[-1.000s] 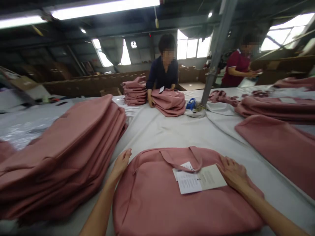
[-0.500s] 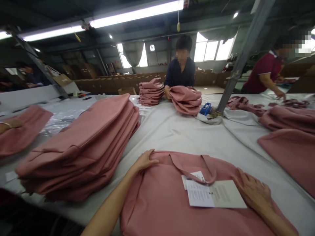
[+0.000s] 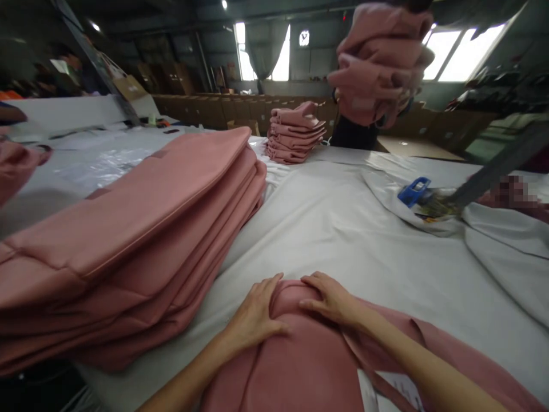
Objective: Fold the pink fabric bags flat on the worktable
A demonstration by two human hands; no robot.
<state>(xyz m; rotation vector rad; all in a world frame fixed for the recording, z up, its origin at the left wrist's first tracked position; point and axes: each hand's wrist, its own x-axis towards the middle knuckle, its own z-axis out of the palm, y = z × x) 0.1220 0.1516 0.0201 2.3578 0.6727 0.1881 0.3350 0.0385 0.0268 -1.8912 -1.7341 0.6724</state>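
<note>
A flat pink fabric bag [image 3: 309, 366] lies on the white-covered table [image 3: 343, 229] right in front of me. My left hand [image 3: 255, 315] rests palm down on the bag's far left corner. My right hand [image 3: 330, 297] presses flat on the same corner, close beside the left, fingers spread. The bag's strap [image 3: 373, 366] runs under my right forearm, and a white paper tag [image 3: 394, 389] shows at the lower edge.
A tall stack of flat pink bags [image 3: 128, 229] lies to my left. A smaller folded stack [image 3: 294, 134] sits at the far side. A person across the table lifts a bundle of pink bags [image 3: 380, 63]. A blue tool [image 3: 414, 191] lies by a metal post.
Both my hands moved together onto the bag's far left corner; the right left the tag. The view swung left and down. The person opposite raised their bundle off the table.
</note>
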